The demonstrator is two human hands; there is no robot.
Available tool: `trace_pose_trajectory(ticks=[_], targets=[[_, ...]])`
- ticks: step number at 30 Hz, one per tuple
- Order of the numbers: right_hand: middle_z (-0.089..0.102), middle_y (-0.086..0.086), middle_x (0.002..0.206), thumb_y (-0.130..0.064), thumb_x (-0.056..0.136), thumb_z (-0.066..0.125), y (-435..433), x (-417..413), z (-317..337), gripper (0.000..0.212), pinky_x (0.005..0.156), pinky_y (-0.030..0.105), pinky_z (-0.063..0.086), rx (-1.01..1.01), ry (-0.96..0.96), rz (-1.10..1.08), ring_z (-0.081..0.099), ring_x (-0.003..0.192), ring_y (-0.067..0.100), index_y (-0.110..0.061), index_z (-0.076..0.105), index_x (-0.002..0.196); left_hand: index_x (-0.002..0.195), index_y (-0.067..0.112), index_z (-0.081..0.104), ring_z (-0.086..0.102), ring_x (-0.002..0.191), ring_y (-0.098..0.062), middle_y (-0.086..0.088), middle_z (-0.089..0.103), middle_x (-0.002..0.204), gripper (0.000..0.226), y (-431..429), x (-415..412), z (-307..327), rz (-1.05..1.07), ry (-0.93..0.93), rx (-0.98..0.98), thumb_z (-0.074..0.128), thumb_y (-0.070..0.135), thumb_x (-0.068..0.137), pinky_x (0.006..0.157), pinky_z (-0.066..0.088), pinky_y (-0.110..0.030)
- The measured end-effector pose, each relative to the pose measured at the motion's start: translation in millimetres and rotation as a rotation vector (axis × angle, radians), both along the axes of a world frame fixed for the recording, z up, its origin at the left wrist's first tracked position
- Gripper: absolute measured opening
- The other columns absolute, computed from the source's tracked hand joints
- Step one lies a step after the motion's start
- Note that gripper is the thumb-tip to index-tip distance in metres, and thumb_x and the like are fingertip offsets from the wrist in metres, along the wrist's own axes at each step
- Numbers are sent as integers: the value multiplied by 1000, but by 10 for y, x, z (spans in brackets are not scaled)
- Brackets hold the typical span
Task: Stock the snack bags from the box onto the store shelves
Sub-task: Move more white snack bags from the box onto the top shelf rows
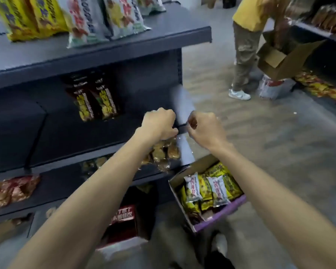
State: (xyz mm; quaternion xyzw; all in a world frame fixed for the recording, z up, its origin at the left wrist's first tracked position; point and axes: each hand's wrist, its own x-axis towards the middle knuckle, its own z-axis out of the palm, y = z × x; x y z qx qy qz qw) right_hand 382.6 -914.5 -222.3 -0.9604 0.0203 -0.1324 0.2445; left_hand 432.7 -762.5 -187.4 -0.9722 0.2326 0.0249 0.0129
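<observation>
1. Head view: my left hand [159, 123] grips a clear snack bag [163, 152] at the shelf [62, 171] edge.
2. My right hand [204, 129] is curled; I cannot tell what it holds.
3. The box [221, 216] sits below it.

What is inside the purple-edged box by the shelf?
The box holds yellow snack bags with two white bags lying on top. Lower layers and the box bottom are covered.

print on snack bags [211, 189], red box [122, 218]: blurred, unreadable.
</observation>
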Motion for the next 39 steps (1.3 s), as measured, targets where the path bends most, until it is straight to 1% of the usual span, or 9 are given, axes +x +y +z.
trace_pose_trajectory(ticks=[5, 10, 14, 17, 24, 29, 32, 36, 39], targets=[[70, 6, 84, -33, 86, 59, -707, 39, -715, 18, 70, 40, 53, -8, 186, -27, 65, 83, 32, -17, 66, 88, 77, 15, 58, 58, 70, -31, -13, 62, 81, 20, -775, 36, -739, -20, 135, -1, 60, 34, 82, 62, 51, -38], [71, 6, 83, -28, 85, 62, -1282, 26, -1488, 15, 71, 35, 48, 21, 350, -54, 64, 84, 31, -15, 68, 89, 104, 17, 62, 63, 97, -35, -11, 66, 104, 29, -1236, -9, -1564, 79, 294, 14, 59, 39, 85, 75, 48, -36], [70, 5, 81, -26, 83, 61, -1465, -61, -2129, 13, 68, 35, 48, 86, 540, -81, 64, 83, 32, -15, 67, 87, 102, 19, 61, 62, 98, -36, -10, 65, 105, 27, -1254, -221, -2284, 168, 473, 10, 58, 39, 84, 75, 46, -38], [70, 11, 93, -26, 84, 62, -1506, -143, -2603, 19, 73, 36, 47, 99, 696, -106, 63, 92, 37, -14, 67, 98, 94, 21, 58, 62, 96, -34, -7, 66, 103, 23, -1128, -364, -2812, 263, 596, -6, 59, 41, 82, 74, 46, -36], [57, 17, 121, -30, 88, 65, -1388, -292, -3687, 47, 87, 39, 46, 108, 976, -79, 55, 111, 38, -16, 49, 131, 113, 26, 57, 61, 99, -33, -5, 64, 113, 35, -1023, -523, -3879, 423, 735, -78, 59, 41, 81, 76, 48, -37], [39, 16, 139, -25, 92, 61, -1332, -168, -4235, 71, 99, 40, 41, 155, 979, -126, 46, 125, 36, -28, 25, 153, 127, 24, 46, 58, 104, -32, -5, 56, 117, 49, -1020, -401, -4395, 506, 694, -165, 64, 39, 83, 76, 44, -36], [31, 17, 143, -21, 92, 60, -1253, -104, -4505, 78, 99, 41, 42, 134, 964, -168, 42, 126, 37, -33, 16, 155, 135, 22, 40, 55, 107, -33, -10, 48, 118, 59, -1040, -296, -4610, 532, 647, -194, 67, 33, 84, 76, 41, -37], [21, 20, 149, -13, 89, 61, -1114, -110, -4767, 90, 95, 42, 44, 79, 973, -210, 39, 128, 41, -36, 5, 155, 148, 30, 25, 48, 119, -34, -11, 38, 131, 84, -1093, -205, -4878, 587, 625, -202, 72, 31, 79, 91, 45, -42], [12, 22, 153, -10, 88, 63, -1054, -120, -4884, 95, 93, 43, 45, 27, 980, -222, 36, 130, 42, -38, 2, 155, 151, 33, 18, 48, 118, -35, -12, 35, 133, 94, -1142, -180, -5024, 575, 569, -215, 75, 30, 75, 93, 46, -44]])
